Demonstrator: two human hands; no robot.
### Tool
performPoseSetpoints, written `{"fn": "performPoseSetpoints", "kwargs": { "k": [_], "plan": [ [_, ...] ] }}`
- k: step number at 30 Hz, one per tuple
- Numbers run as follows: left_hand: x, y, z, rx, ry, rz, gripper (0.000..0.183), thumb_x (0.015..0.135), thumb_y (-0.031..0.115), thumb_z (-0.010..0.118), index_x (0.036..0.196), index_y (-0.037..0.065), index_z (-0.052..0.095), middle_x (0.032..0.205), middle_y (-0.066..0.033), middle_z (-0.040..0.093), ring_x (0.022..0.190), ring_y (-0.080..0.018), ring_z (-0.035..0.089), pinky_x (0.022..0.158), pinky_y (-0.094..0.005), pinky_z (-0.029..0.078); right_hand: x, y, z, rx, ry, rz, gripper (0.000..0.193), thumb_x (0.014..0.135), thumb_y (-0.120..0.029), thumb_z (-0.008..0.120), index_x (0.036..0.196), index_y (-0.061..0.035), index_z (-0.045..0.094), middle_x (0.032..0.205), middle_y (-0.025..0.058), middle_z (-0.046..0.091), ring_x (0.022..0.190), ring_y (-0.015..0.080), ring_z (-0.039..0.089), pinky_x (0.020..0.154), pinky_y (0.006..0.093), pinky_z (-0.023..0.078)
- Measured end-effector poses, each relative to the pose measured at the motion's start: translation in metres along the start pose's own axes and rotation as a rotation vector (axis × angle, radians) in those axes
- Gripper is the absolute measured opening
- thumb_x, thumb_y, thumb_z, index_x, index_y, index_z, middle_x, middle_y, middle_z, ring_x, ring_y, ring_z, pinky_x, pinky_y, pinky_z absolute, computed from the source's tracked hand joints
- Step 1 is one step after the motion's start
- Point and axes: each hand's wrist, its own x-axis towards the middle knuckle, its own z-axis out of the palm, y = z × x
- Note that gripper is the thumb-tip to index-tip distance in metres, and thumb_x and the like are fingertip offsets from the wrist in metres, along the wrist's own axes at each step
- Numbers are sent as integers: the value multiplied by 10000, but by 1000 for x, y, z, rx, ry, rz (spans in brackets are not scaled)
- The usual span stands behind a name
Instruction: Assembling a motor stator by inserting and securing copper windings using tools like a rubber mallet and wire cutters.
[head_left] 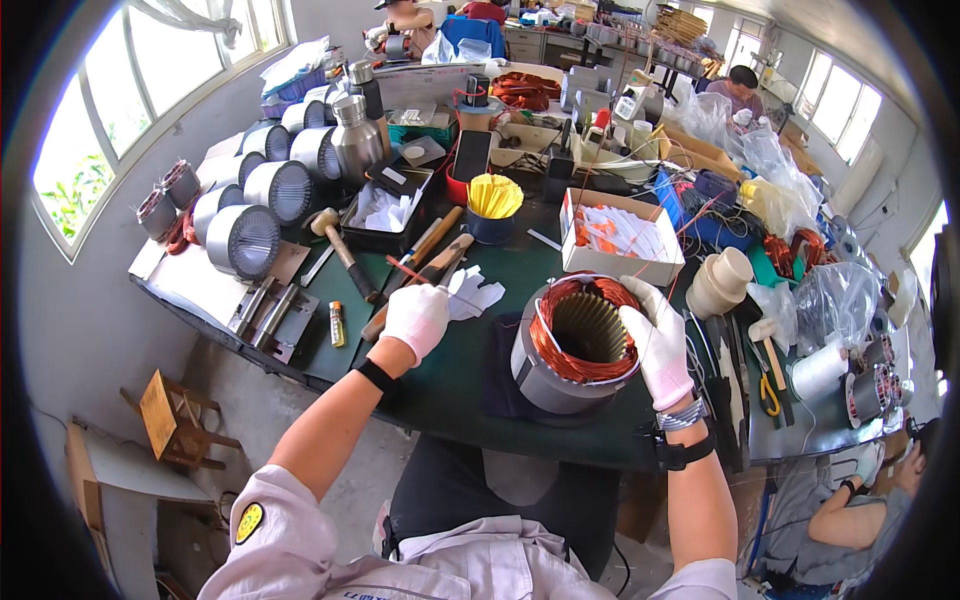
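Two gloved hands work at the green bench. Left hand (417,318) hovers just above the tabletop, fingers curled together over white insulation paper slips (472,293), well left of the stator (577,345). That stator stands with its bore facing up; right hand (658,340) is nearer, fingers pressed on its copper winding (560,355) rim.

I see 2 white knit gloves, one on my left hand (417,316) and one on my right hand (659,345). A black strap circles each wrist, the right also bearing a silvery band. My pale grey short sleeves carry 1 round yellow patch.
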Motion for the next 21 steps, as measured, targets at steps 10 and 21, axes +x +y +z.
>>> {"fn": "performPoseSetpoints", "kwargs": {
  "k": [10, 21],
  "plan": [
    [-14, -13, -27, -293, 195, -91, 190, 915, 197, 643, 860, 34, 723, 866, -182, 728, 862, -395, 711, 767, -479, 558, -22, 1, -13, -66, 52, -136, 464, 1082, -140, 531, 1496, 56, 454, 1371, 135, 612, 1198, 167, 617, 1032, 284, 478],
    [-75, 67, -148, -1107, -367, 70, 246, 950, 170, 659, 1052, -43, 726, 820, -106, 719, 744, -146, 678, 712, -316, 546, -124, -52, 32, -314, 31, -245, 343, 861, 44, 735, 1201, 38, 690, 1005, 122, 737, 805, 133, 703, 736, 267, 565]
  ]
}}
